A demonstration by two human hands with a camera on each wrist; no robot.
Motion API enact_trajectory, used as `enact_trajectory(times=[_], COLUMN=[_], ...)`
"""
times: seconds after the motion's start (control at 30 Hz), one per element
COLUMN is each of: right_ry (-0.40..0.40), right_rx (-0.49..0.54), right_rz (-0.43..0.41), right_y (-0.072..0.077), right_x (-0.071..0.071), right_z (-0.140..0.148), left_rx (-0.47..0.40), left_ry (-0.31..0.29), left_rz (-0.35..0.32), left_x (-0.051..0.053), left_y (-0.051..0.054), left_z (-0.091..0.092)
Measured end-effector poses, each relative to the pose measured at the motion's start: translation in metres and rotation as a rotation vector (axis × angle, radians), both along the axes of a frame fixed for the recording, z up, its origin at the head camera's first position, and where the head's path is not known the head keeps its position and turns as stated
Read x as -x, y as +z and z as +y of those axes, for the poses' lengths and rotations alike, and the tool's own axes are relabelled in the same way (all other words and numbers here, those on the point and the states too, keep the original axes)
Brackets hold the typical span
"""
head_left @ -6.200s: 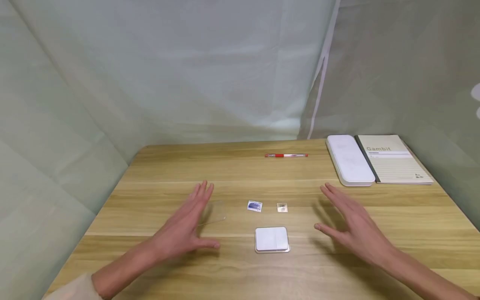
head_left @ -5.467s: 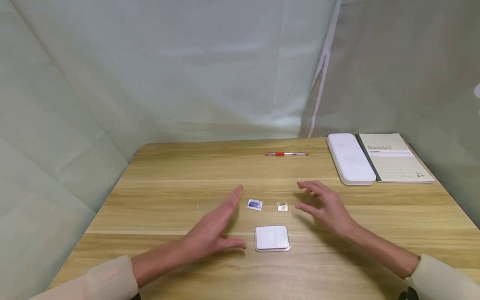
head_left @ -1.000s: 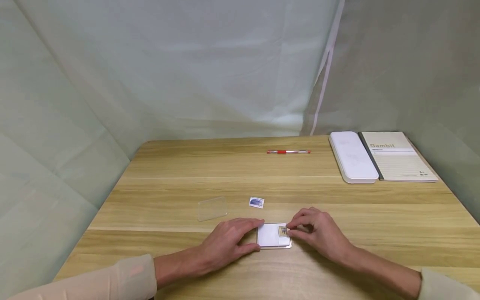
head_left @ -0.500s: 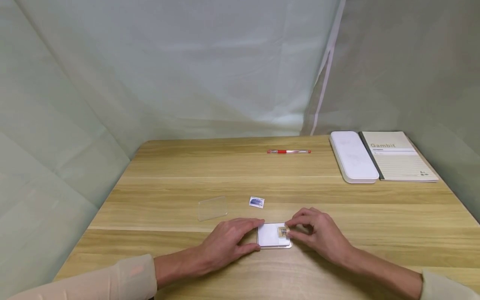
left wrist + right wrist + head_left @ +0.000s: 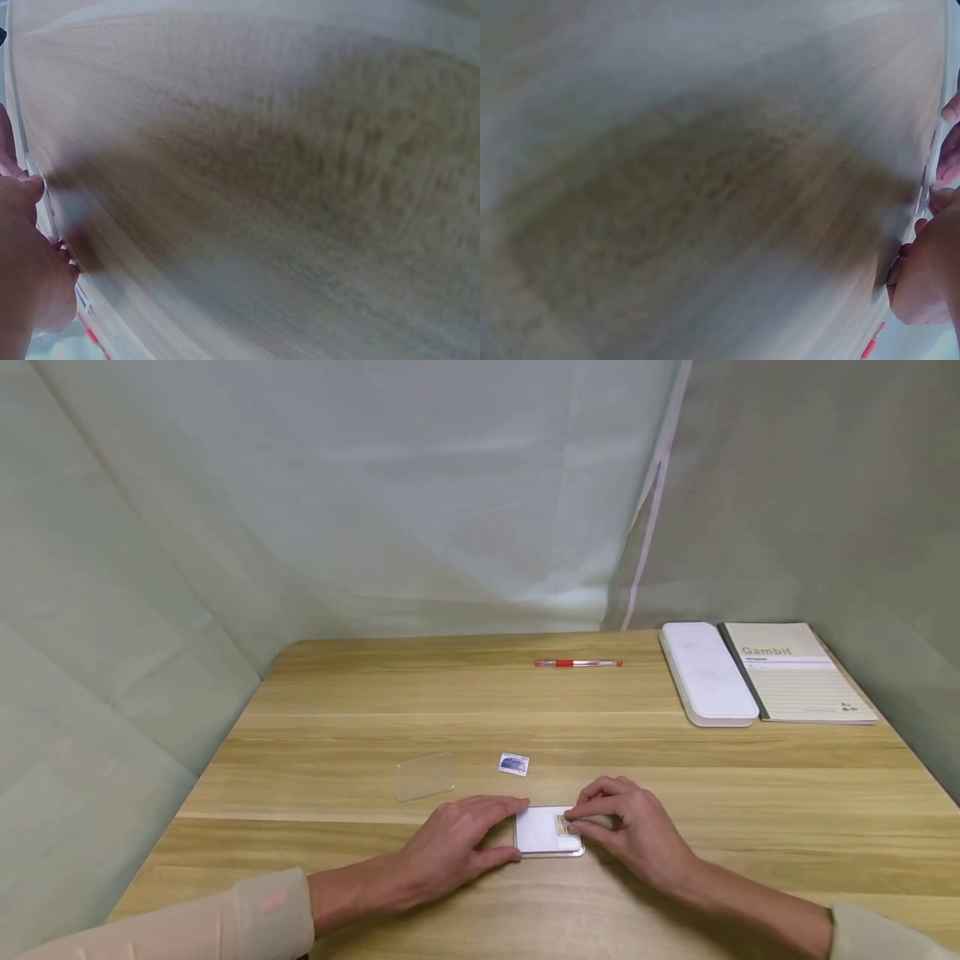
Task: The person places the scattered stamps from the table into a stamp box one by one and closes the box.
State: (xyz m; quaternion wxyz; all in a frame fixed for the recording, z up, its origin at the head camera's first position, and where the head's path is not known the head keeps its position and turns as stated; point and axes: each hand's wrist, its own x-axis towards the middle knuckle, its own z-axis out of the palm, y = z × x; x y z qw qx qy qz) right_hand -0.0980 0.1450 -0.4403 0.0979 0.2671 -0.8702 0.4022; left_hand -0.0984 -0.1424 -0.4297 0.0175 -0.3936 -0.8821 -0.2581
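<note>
A small clear plastic case (image 5: 551, 856) with white card (image 5: 536, 829) in it lies flat on the table in the head view. My left hand (image 5: 453, 839) grips its left side, the index finger at the far corner and the thumb at the near one. At the right end of the card, my right hand (image 5: 637, 833) pinches a small tan postage stamp (image 5: 561, 826) between thumb and index finger. The fingertips hide part of that stamp. A blue and white postage stamp (image 5: 513, 764) lies behind the case. Both wrist views show the hands only at the frame edge.
A clear plastic lid (image 5: 425, 777) rests on the wooden table (image 5: 337, 743), behind my left hand. Farther back lies a red pen (image 5: 578, 663). A white oblong case (image 5: 708, 674) and a notebook (image 5: 798, 672) sit at the back right. Pale curtains surround the table.
The tan stamp has gone from the table to the right end of the card. Since half a second ago my right fingertips have slid left, covering more of it. My left hand stays put.
</note>
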Motion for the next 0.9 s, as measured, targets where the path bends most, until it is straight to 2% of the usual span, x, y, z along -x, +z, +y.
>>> enact_trajectory(times=[0.47, 0.9], right_ry=[0.001, 0.009], right_rx=[0.006, 0.042], right_rz=[0.009, -0.052], right_y=[-0.0003, 0.0027], right_x=[-0.0005, -0.0005], right_z=[-0.0004, 0.0001], left_rx=[0.008, 0.007], left_ry=[-0.002, 0.000], left_rz=[0.017, 0.018], left_x=[0.0002, -0.0005], left_y=[-0.0006, 0.0001], left_z=[0.0001, -0.0002])
